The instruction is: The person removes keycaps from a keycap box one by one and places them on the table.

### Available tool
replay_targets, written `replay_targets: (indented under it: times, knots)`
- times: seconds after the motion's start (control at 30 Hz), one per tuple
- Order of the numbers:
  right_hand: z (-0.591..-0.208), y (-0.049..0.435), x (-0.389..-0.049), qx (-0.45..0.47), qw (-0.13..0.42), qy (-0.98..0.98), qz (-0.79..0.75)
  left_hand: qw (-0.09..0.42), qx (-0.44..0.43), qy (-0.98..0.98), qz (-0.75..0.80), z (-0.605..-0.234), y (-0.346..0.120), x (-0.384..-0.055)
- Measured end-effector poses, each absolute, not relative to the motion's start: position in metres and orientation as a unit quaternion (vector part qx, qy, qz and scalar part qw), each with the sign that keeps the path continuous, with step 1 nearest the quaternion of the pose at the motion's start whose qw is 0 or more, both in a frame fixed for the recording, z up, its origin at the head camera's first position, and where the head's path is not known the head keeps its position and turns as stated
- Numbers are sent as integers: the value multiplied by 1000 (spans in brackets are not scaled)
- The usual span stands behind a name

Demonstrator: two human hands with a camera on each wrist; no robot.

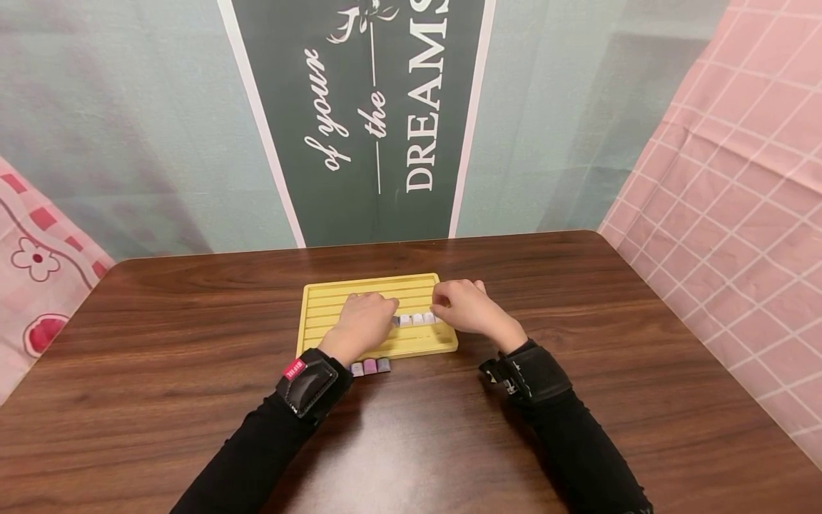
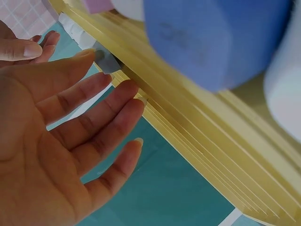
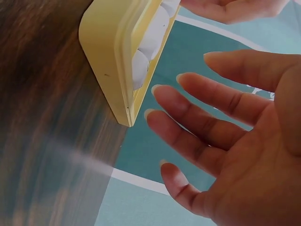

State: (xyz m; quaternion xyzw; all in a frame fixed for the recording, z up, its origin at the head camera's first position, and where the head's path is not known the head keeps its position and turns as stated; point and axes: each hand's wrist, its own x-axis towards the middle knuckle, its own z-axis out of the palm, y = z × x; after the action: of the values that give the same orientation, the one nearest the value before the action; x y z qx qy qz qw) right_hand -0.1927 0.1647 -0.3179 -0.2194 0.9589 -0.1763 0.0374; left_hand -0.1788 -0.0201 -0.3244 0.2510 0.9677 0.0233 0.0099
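Note:
A yellow ridged tray [image 1: 411, 350] lies on the table, with a row of white keycaps [image 1: 417, 318] in one of its grooves. My left hand [image 1: 364, 321] reaches over the tray. In the left wrist view, its thumb and index finger pinch a grey keycap [image 2: 106, 59] at the end of that row, while the other fingers are loosely bent. My right hand [image 1: 467, 305] hovers by the tray's right side near the row's other end. Its fingers [image 3: 202, 125] are relaxed and apart, holding nothing in the right wrist view.
Just in front of the tray lie several loose keycaps, among them a pink one [image 1: 369, 367] and a grey one [image 1: 383, 365]. A blue keycap [image 2: 202, 42] looms close in the left wrist view. Behind the brown table [image 1: 411, 442] hangs a printed curtain [image 1: 539, 121].

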Motion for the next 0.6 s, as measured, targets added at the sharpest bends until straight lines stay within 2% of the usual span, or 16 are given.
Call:
replay_targets:
  times: [0.6]
  knots:
    - [-319, 164, -194, -212, 47, 960, -176, 5, 252, 968, -8, -327, -17, -180]
